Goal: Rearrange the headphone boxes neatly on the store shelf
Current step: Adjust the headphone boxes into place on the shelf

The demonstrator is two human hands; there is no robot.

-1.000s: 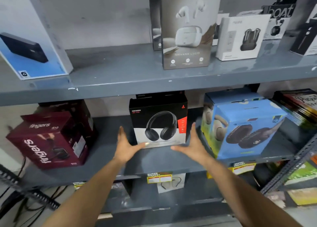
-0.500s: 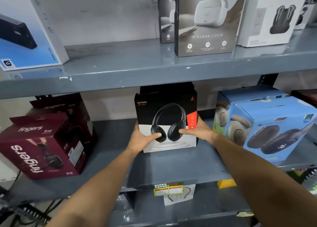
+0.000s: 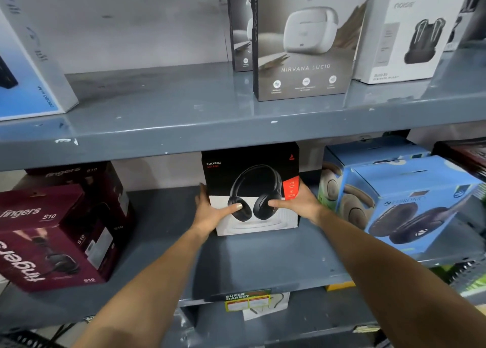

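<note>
A black-and-white headphone box [image 3: 249,174] stands upright in the middle of the grey middle shelf [image 3: 252,258]. My left hand [image 3: 210,210] grips its left edge with the thumb across the front. My right hand [image 3: 297,203] grips its right edge the same way. Two maroon headphone boxes [image 3: 52,232] lie tilted at the shelf's left. Two blue headphone boxes [image 3: 410,200] sit askew at the right, one behind the other.
The upper shelf [image 3: 184,121] carries a blue-and-white box [image 3: 29,66] at left, grey earbud boxes [image 3: 302,39] and a white earbud box [image 3: 405,37] at right. A yellow price label [image 3: 247,299] hangs on the middle shelf's front edge. Stacked items [image 3: 465,155] lie at far right.
Both hands moved from in front of the black-and-white box onto its sides and took hold of it. The camera has come closer to the shelf.
</note>
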